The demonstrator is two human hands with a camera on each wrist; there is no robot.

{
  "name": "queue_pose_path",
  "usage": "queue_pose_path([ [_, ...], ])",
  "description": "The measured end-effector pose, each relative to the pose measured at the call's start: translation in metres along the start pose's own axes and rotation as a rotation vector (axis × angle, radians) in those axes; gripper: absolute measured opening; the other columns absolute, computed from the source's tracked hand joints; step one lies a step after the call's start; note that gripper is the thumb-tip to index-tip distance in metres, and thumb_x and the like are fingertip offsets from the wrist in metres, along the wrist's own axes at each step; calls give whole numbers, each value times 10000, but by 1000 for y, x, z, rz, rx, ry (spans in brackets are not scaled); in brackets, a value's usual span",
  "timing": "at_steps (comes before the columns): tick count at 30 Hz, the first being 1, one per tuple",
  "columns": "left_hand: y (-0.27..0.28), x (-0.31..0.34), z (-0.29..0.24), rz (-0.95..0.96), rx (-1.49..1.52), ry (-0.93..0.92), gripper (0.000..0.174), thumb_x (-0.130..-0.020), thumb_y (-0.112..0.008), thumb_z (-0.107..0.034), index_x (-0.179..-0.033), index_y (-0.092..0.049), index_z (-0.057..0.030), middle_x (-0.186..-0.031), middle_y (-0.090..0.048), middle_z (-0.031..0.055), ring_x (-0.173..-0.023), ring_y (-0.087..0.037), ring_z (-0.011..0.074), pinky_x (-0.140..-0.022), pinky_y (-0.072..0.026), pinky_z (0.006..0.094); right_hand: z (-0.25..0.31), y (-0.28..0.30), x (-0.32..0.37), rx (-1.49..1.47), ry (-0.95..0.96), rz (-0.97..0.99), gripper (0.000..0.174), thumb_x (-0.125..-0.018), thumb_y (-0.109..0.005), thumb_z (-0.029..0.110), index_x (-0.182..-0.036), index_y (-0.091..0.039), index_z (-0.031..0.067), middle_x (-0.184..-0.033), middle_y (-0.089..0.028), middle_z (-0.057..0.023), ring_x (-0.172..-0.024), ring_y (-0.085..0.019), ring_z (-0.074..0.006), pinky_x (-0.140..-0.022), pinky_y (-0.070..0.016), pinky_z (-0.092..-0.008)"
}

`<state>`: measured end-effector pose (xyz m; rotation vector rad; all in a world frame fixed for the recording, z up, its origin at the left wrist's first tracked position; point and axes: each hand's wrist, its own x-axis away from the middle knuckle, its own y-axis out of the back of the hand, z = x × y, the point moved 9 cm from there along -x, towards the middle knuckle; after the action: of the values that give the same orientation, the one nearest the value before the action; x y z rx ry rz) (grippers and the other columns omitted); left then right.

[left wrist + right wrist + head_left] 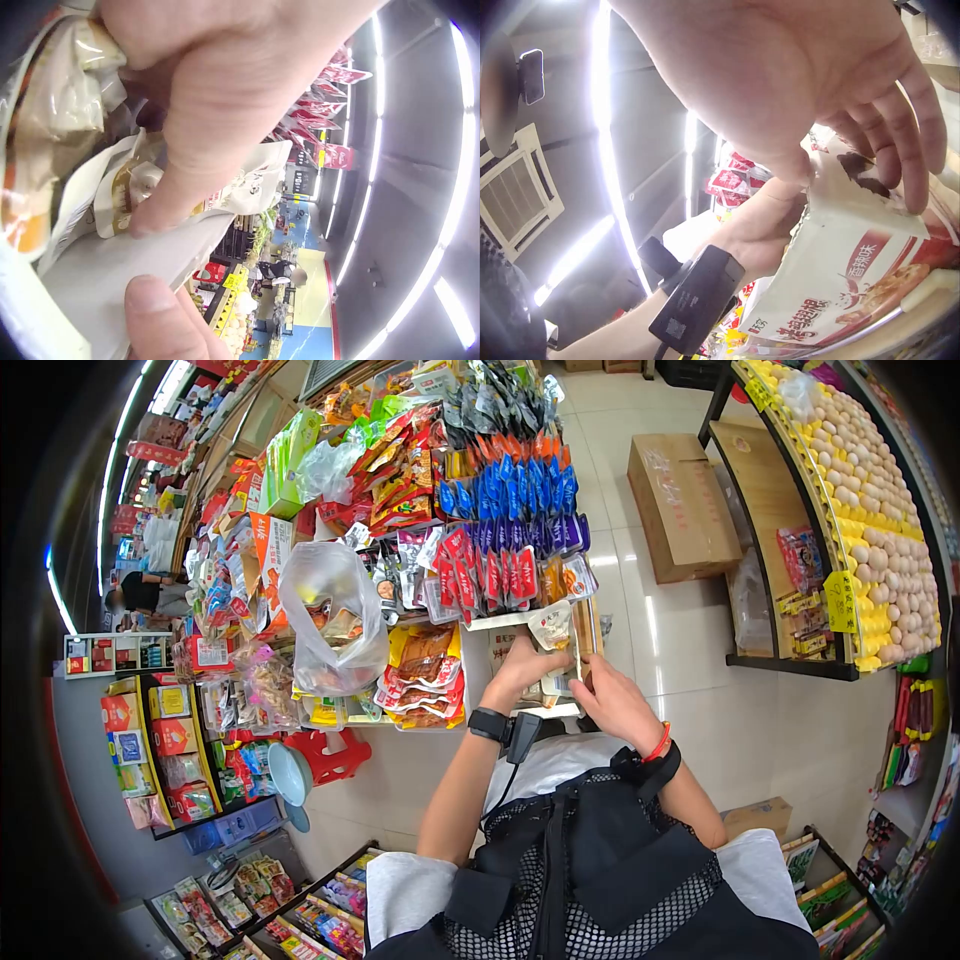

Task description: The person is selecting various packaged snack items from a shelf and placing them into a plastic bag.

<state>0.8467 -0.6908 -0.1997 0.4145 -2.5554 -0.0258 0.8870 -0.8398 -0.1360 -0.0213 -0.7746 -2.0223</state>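
Note:
A white printed box stands at the display's near right corner, with packets in it. My left hand reaches over it; in the left wrist view its thumb lies on a white and gold packet, which it pinches, the other fingers largely hidden. My right hand grips the box's edge, its fingers bent over the cardboard in the right wrist view. The right thumb shows against the pale box wall in the left wrist view. Another white packet sticks up beside the left fingers.
Red packets and blue packets stand in rows behind the box. An open clear bag and orange-red snack packs lie to the left. Across the aisle are a cardboard box and an egg rack. A red stool stands lower left.

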Motion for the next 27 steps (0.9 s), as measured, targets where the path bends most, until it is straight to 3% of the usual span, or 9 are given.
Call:
queue_pose_path([
  [3, 20, 9, -2, -253, -158, -162, 735, -733, -818, -194, -1345, -474, 21, -1240, -610, 161, -1141, -591, 251, -1003, -452, 354, 0, 0, 0, -11, -13, 30, 446, -943, -553, 309, -1200, -483, -50, -1046, -637, -278, -997, -622, -424, -827, -497, -493],
  [6, 24, 40, -23, -285, -512, -97, 783, -752, -790, -316, -1327, -411, 58, -1327, -519, 278, -1179, -563, 383, -1013, -445, 433, -1, 1, 1, -19, -17, 20, 455, -945, -552, 316, -1204, -478, -50, -1053, -637, -282, -998, -622, -428, -836, -497, -487],
  [9, 33, 63, -18, -267, -486, -48, 743, -767, -777, -307, -1339, -428, 12, -1324, -524, 288, -1182, -557, 410, -1001, -450, 445, -1, 1, 1, -14, -17, 21, 460, -948, -549, 321, -1205, -472, -53, -1057, -636, -286, -996, -623, -431, -844, -495, -487],
  [10, 34, 71, -14, -248, -515, -21, 663, -748, -793, -251, -1301, -489, -49, -1204, -608, 262, -1119, -601, 392, -955, -479, 435, -1, 0, 2, -13, -15, 19, 467, -954, -545, 316, -1222, -463, -57, -1023, -639, -282, -973, -623, -435, -831, -491, -487],
  [13, 24, 77, -10, -152, -640, 95, 624, -697, -822, -204, -1231, -533, -60, -1034, -671, 233, -1006, -647, 385, -881, -504, 437, 0, -1, -1, -2, -14, 22, 478, -961, -537, 311, -1242, -447, -65, -991, -639, -284, -949, -622, -443, -816, -486, -490],
  [17, 4, 61, -11, -244, -674, -100, 436, -705, -812, -157, -1073, -609, -45, -812, -684, 183, -740, -667, 323, -698, -513, 413, 4, -1, -2, 0, -43, 48, 471, -953, -540, 317, -1218, -448, -62, -1059, -629, -305, -993, -616, -447, -835, -493, -503],
  [21, 6, 62, -21, -91, -694, -108, 340, -820, -709, -138, -1143, -653, -50, -894, -696, 214, -838, -699, 323, -741, -537, 395, 3, -1, -1, -24, -28, 33, 456, -955, -539, 313, -1207, -449, -56, -1048, -629, -306, -984, -613, -457, -829, -490, -509],
  [24, 18, 71, -29, -198, -411, -101, 298, -834, -684, -179, -1111, -688, -69, -909, -686, 239, -890, -669, 394, -820, -518, 463, 1, -2, -1, -40, -35, 35, 437, -956, -542, 304, -1197, -457, -50, -1048, -628, -307, -982, -609, -465, -821, -487, -512],
  [27, 12, 69, -25, -128, -568, -115, 263, -869, -660, -161, -1098, -688, -36, -958, -694, 227, -891, -699, 334, -783, -539, 418, 4, -1, 0, -32, 25, -5, 430, -971, -542, 287, -1229, -461, -47, -904, -637, -262, -859, -630, -423, -767, -485, -461],
])
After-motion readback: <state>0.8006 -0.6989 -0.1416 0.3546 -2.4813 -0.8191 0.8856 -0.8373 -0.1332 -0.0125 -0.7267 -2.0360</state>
